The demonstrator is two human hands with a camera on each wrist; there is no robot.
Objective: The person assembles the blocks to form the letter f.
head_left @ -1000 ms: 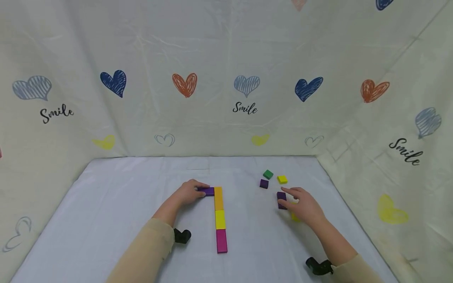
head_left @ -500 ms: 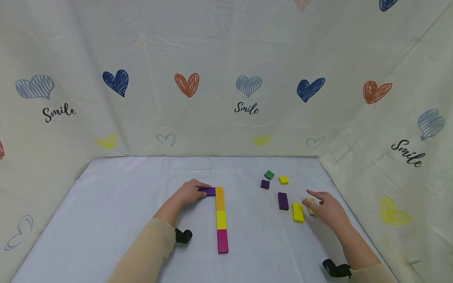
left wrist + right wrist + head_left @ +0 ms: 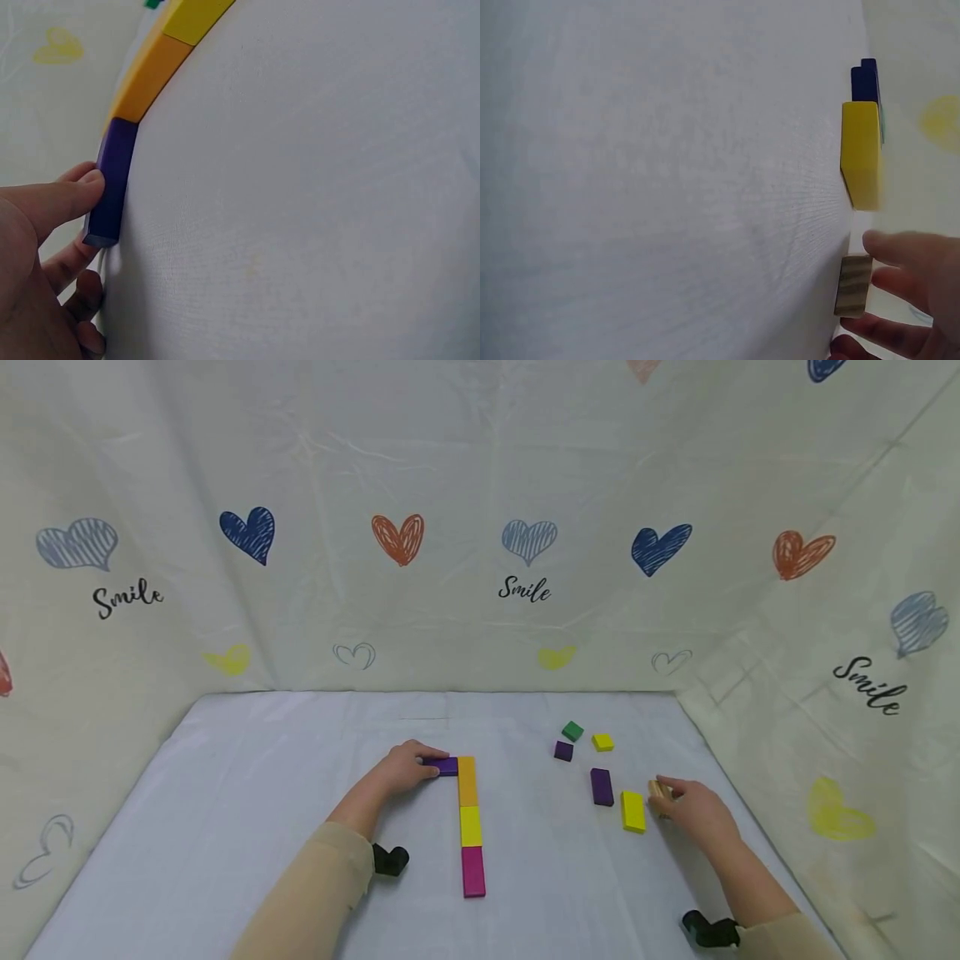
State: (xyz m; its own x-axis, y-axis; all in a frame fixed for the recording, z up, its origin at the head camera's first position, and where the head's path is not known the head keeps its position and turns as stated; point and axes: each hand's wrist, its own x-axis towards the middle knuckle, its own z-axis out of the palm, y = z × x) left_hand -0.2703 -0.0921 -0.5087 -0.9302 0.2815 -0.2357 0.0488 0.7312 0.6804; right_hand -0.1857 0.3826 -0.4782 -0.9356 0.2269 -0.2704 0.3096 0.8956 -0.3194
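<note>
My left hand pinches a purple block lying flat, thumb on one long side in the left wrist view. The far end of the block meets an orange block, which runs on into a yellow block and a magenta block in a straight row. Over on the right, my right hand has its thumb and fingers around a bare wooden block with striped grain. Left of that hand lie a yellow block and a dark purple block.
Farther back on the right, a green cube, a small dark purple cube and a small yellow block lie grouped. White cloth covers the table. A curtain printed with hearts hangs behind and along the sides.
The right hand has moved right, from over the dark purple block to the wooden block, and its fingers have closed around it. The left hand stays at the purple block.
</note>
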